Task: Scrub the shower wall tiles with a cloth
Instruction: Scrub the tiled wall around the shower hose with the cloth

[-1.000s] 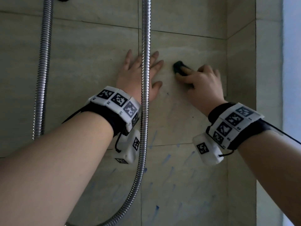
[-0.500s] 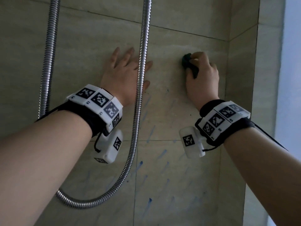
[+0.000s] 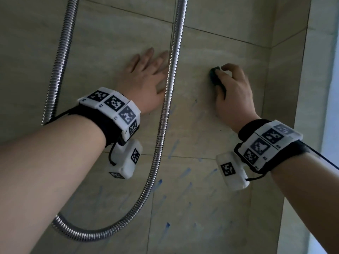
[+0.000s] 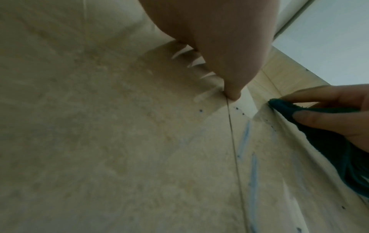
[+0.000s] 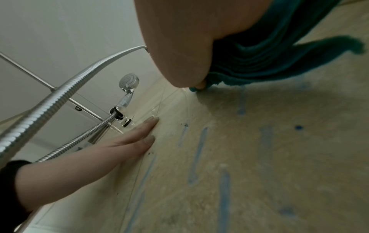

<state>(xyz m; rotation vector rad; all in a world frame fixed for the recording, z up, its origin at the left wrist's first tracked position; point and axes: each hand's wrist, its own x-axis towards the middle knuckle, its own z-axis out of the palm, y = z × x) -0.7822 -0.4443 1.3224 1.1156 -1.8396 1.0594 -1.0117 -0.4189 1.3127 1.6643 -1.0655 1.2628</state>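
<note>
A dark teal cloth (image 3: 214, 76) is bunched under my right hand (image 3: 232, 90), whose fingers curl round it and press it against the beige wall tile (image 3: 201, 125). The same cloth (image 4: 319, 135) shows at the right of the left wrist view, and the cloth (image 5: 265, 52) hangs in folds in the right wrist view. My left hand (image 3: 145, 77) lies flat on the tile with straight fingers, left of the cloth, partly behind the hose. Blue streaks (image 3: 185, 173) mark the tiles below both hands.
A metal shower hose (image 3: 165, 110) hangs in a loop in front of the wall, passing over my left hand. The shower head (image 5: 127, 85) sits in its wall holder further up. A wall corner (image 3: 269, 107) and a bright opening (image 3: 330, 125) lie to the right.
My right hand with the cloth went up the tile, then came back down a little and to the right. The left hand stayed flat on the wall.
</note>
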